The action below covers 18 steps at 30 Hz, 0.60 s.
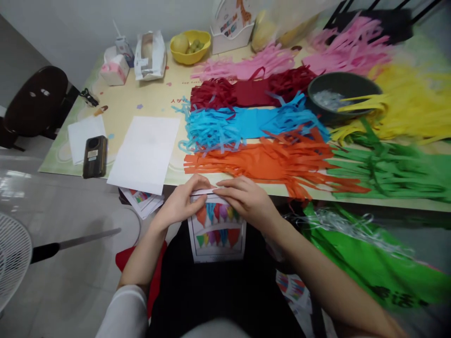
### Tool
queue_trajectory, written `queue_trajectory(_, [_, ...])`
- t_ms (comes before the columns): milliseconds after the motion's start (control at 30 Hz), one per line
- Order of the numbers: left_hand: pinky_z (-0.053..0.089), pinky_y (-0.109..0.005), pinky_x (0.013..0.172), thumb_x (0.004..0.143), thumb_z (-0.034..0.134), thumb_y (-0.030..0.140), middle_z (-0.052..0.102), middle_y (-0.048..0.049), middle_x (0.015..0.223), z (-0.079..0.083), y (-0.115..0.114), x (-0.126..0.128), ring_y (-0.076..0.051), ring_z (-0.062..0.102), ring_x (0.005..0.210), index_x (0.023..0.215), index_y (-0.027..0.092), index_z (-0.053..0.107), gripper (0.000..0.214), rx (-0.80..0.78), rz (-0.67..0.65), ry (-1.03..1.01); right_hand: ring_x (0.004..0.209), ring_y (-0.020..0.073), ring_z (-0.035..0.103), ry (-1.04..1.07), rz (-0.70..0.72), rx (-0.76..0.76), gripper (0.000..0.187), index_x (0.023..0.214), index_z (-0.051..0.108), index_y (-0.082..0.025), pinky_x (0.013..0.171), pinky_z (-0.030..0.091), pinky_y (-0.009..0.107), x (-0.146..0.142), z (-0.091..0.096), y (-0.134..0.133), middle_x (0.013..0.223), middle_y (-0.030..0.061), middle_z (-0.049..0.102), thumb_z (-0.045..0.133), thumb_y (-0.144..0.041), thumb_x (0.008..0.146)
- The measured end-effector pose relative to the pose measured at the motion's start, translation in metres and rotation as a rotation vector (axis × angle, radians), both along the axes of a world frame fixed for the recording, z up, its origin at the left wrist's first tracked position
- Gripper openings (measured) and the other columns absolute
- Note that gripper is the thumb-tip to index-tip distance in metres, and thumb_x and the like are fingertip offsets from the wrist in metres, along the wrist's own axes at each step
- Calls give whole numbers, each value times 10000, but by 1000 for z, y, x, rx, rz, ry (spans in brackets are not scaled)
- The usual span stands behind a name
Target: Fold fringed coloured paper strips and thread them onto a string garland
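Gripping a printed card with both hands

You have the printed card [217, 234] over your lap, just on the near side of the tabletop [120, 105]. The fingers of your left hand [186, 199] are closed on its far left corner, with the thumb lying on the printed face. The fingers of your right hand [248, 202] are bent over the far edge, pinching it on the right. A narrow white strip shows along that edge, between your hands. The card shows two rows of coloured tassels.

Directly beyond your hands lies an orange fringe [268, 159], then a blue fringe [252, 122], a dark red fringe [251, 92] and, farthest, pink fringe [246, 70]. To the right are a green fringe [412, 171] and a yellow fringe [416, 108], whose strands reach over a dark bowl [326, 112].

On your left, a white sheet [145, 145] overhangs the near edge. A phone [95, 157] sits to the left of it, partly on a smaller paper [76, 136]. At the far side stands a yellow bowl [188, 58] holding fruit.
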<state>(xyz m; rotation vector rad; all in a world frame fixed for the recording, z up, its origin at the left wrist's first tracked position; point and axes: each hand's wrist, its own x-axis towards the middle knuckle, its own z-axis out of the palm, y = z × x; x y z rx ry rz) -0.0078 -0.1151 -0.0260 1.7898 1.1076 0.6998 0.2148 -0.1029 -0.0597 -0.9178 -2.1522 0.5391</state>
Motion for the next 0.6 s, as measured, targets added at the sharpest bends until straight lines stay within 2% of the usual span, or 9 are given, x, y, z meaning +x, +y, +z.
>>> queue_trajectory(100, [488,-302,953,900,513,156,699,-70,1147,1,0,-5,-182,654,1080,1141,190,629,269,96,-32,39,934,211,669,61,-33,-223,206,1038,721,-202,816,535,335,14,-3,1,1010,83,725,595,-306,914])
queue_trajectory(200, [494,-309,965,933,511,190,724,-62,1143,6,0,-6,-172,659,1092,1130,208,684,263,226,-79,111,798,194,681,131,-103,-431,241,1052,716,-199,663,539,293,24,-1,-4,954,73,734,611,-353,898])
queue_trajectory(267, [470,-356,1009,918,580,272,748,-48,1086,13,-1,-1,-179,677,1052,1103,227,705,227,362,-52,238,760,188,671,165,-155,-448,240,1051,718,-199,635,528,289,25,6,-11,946,75,735,608,-348,898])
queue_trajectory(333, [453,-391,1027,878,643,349,766,-32,1010,20,-3,6,-180,700,973,1085,239,715,245,508,8,364,812,195,671,185,-188,-423,215,1040,721,-208,693,532,301,21,14,-20,974,76,730,613,-324,893])
queue_trajectory(400, [512,-339,925,868,653,364,771,-25,954,25,-7,12,-161,712,882,1076,234,719,255,595,45,406,879,197,671,260,-221,-441,239,1101,693,-228,762,538,311,14,21,-29,1013,67,721,618,-305,888])
queue_trajectory(500, [545,-239,719,868,660,312,767,-26,941,25,-11,16,-133,710,801,1075,221,719,234,636,72,342,881,188,686,466,-187,-628,466,1303,548,-254,768,560,307,5,19,-40,1036,45,715,655,-298,852])
queue_trajectory(533, [545,-232,702,861,671,295,766,-26,943,23,-11,16,-131,707,795,1071,222,720,228,642,84,312,857,188,692,505,-159,-694,499,1310,534,-247,745,565,301,3,16,-43,1016,40,719,672,-302,834])
queue_trajectory(600, [548,-237,718,854,681,263,766,-24,933,18,-10,14,-132,706,789,1063,232,719,215,649,84,258,814,196,692,474,-149,-751,408,1194,612,-216,708,565,297,1,10,-46,958,39,731,693,-316,807])
